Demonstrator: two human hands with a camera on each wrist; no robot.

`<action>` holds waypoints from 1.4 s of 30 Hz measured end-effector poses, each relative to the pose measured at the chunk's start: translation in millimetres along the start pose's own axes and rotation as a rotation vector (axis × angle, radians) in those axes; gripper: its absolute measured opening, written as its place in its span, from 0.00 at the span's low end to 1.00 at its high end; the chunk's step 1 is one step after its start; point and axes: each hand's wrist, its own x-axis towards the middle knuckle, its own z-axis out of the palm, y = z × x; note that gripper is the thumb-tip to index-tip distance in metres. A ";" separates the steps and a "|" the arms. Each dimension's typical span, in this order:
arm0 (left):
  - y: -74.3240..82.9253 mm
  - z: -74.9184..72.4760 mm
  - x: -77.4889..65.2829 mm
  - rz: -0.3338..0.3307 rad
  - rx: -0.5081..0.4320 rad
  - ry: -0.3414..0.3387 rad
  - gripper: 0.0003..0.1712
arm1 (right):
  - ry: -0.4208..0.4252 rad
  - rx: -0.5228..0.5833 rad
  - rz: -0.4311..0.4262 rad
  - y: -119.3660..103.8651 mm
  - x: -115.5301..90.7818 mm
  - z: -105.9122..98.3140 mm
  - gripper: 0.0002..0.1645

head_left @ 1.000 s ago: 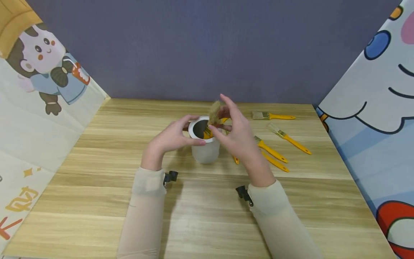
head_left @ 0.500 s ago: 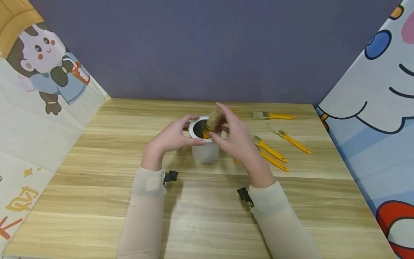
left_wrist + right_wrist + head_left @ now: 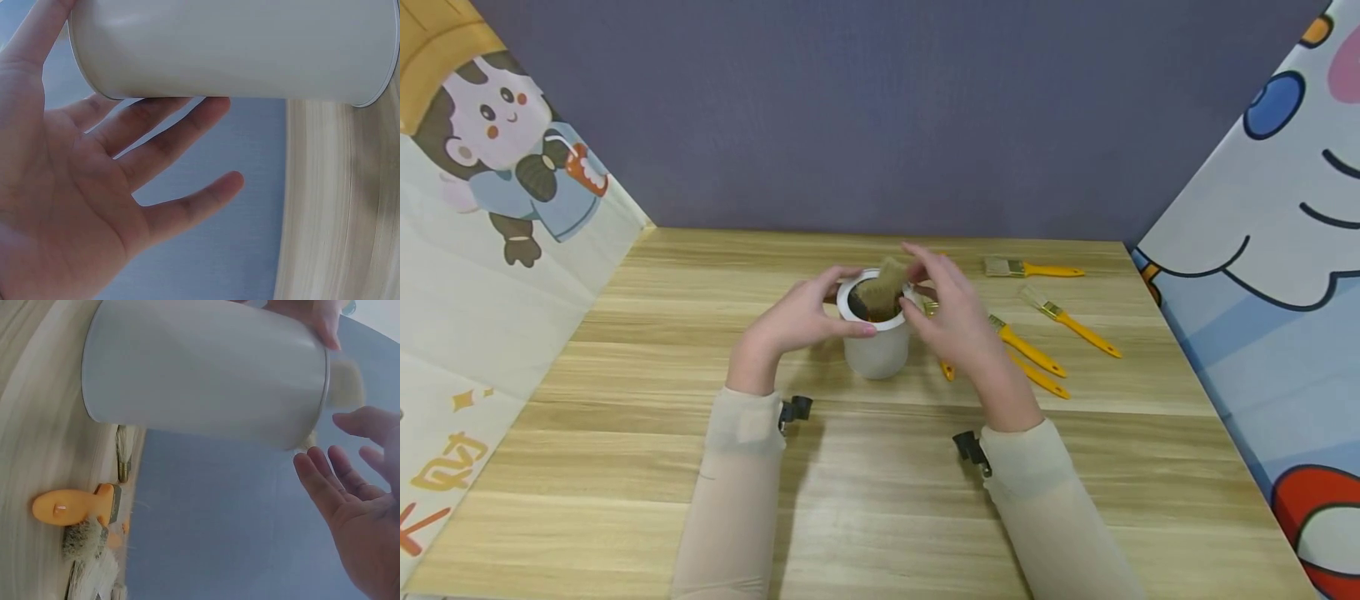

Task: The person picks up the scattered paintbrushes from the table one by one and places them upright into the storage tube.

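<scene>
A white cylindrical can (image 3: 877,358) stands upright on the wooden table. My left hand (image 3: 797,315) grips it near the rim, thumb on the near side and fingers around the far side. In the left wrist view, the little finger (image 3: 206,197) sticks out apart from the wall. A paintbrush (image 3: 882,288) sits in the can with its tan bristles poking above the rim; its handle is hidden inside. Right beside the rim is my right hand (image 3: 955,312), fingers spread and holding nothing. The right wrist view shows the bristles (image 3: 347,384) blurred, apart from the fingertips.
Several yellow-handled paintbrushes lie on the table (image 3: 880,492) right of the can. One brush (image 3: 1052,272) is near the back edge, another (image 3: 1086,333) slants farthest right, and one (image 3: 1033,354) points toward the front. A dark blue-grey wall (image 3: 880,117) rises behind.
The paintbrush has gone down into the can and its bristles now lean over the opening. My right hand has let go and drawn slightly right. The left hand stays put.
</scene>
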 end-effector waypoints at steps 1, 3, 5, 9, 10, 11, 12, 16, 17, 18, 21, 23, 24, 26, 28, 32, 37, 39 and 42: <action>0.1 0.0 0.1 -0.003 0.005 -0.001 0.59 | 0.005 -0.001 0.004 0.5 0.3 -1.6 0.42; 0.4 0.0 0.1 -0.013 0.018 -0.003 0.59 | 0.016 -0.008 0.012 2.2 1.3 -6.0 0.40; 1.1 -0.3 -0.1 -0.026 0.031 -0.002 0.59 | 0.028 -0.024 0.024 4.3 2.1 -12.0 0.38; 2.7 -0.7 -0.5 -0.047 0.039 0.002 0.58 | 0.053 -0.061 0.035 7.6 2.3 -27.1 0.33; 2.9 -0.7 -0.5 -0.049 0.040 0.003 0.58 | 0.059 -0.071 0.035 8.9 2.1 -30.9 0.33; 3.0 -0.6 -0.5 -0.051 0.040 0.003 0.58 | 0.063 -0.078 0.036 10.2 2.0 -34.8 0.32; 3.1 -0.6 -0.5 -0.053 0.040 0.003 0.58 | 0.069 -0.086 0.039 11.6 1.7 -38.7 0.32; 3.8 -0.5 -0.2 -0.055 0.042 0.002 0.58 | 0.069 -0.125 0.064 17.0 0.3 -55.6 0.31; 4.0 -0.6 -0.2 -0.055 0.041 0.002 0.58 | 0.062 -0.138 0.078 18.4 0.0 -60.0 0.32; 4.2 -0.6 -0.1 -0.054 0.041 0.003 0.58 | 0.054 -0.156 0.089 19.5 -0.3 -64.3 0.31; 4.4 -0.6 0.2 -0.050 0.042 0.006 0.58 | 0.013 -0.210 0.134 22.3 -1.6 -76.6 0.31; 4.3 -0.6 0.2 -0.049 0.041 0.005 0.58 | -0.020 -0.239 0.176 23.1 -3.0 -83.6 0.31; 4.1 -0.6 0.1 -0.049 0.042 0.004 0.58 | -0.035 -0.250 0.192 23.9 -3.8 -86.4 0.31; 3.3 -0.6 -0.2 -0.052 0.040 0.003 0.59 | -0.053 -0.259 0.226 25.3 -5.8 -91.0 0.31; 2.6 -0.7 -0.5 -0.054 0.037 0.002 0.59 | -0.061 -0.257 0.256 28.4 -7.8 -93.5 0.31; 1.7 -0.8 -1.0 -0.059 0.031 0.007 0.58 | -0.106 -0.263 0.327 39.3 -11.4 -93.3 0.32; 1.7 -0.4 -2.2 -0.072 0.028 0.005 0.59 | -0.211 -0.298 0.422 62.0 -12.1 -90.8 0.33; 2.0 -0.2 -2.3 -0.071 0.029 0.004 0.59 | -0.252 -0.307 0.469 73.5 -11.8 -90.8 0.34; 3.0 0.0 -1.7 -0.068 0.034 0.004 0.59 | -0.303 -0.299 0.536 90.8 -12.9 -90.5 0.35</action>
